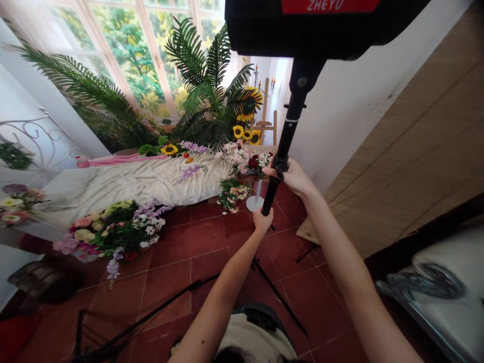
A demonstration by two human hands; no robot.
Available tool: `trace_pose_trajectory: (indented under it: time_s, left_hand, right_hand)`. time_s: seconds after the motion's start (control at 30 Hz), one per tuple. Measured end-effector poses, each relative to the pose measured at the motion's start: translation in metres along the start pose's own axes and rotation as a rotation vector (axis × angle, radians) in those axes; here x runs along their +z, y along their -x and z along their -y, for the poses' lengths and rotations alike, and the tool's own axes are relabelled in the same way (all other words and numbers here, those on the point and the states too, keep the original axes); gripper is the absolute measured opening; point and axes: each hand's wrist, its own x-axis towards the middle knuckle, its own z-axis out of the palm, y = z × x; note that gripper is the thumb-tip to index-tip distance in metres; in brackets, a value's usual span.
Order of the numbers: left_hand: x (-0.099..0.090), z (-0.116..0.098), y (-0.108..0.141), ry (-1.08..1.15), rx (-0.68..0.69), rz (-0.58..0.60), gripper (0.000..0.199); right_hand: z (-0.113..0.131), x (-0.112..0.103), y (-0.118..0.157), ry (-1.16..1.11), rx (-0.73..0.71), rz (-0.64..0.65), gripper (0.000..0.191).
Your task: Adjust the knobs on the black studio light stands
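A black light stand [286, 136] rises from the floor in front of me, tilted a little to the right. On its top sits a large black lamp head [317, 33] with a red label reading ZHEYU, cut off by the upper edge. My right hand [293, 175] grips the stand at its clamp collar. Lower on the pole, my left hand [262, 220] is wrapped round the black tube. Part of the stand's spread legs [282, 298] shows below, near my body.
A bed with cream cloth [143, 184] and flowers [106, 227] lies to the left. Palm leaves [206, 75] stand by the window. A round white base [255, 203] is behind the pole. At right are a wooden panel [408, 121] and carved silver furniture [427, 285]. Another black stand [151, 315] lies low left.
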Motion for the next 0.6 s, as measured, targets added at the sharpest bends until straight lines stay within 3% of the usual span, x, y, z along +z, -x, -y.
trace_pose_trajectory:
  time_s: [0.13, 0.23, 0.3, 0.43, 0.6]
  left_hand:
    - [0.001, 0.0, 0.0, -0.04, 0.013, -0.006, 0.029]
    - [0.001, 0.0, -0.001, -0.03, 0.021, -0.003, 0.029]
    - [0.001, -0.001, -0.001, -0.006, 0.012, 0.002, 0.028]
    - [0.0, -0.004, 0.0, 0.008, -0.012, 0.008, 0.028]
    - [0.001, -0.008, 0.001, -0.038, -0.029, 0.014, 0.027]
  right_hand:
    - [-0.038, -0.022, 0.035, 0.045, -0.003, -0.054, 0.042]
    - [-0.085, -0.036, 0.087, 0.273, 0.153, -0.082, 0.038]
    - [-0.115, -0.038, 0.124, 0.479, 0.275, -0.02, 0.038]
    - [-0.151, -0.022, 0.172, 0.513, 0.378, 0.075, 0.04]
    - [-0.17, 0.01, 0.179, 0.248, 0.446, -0.111, 0.052]
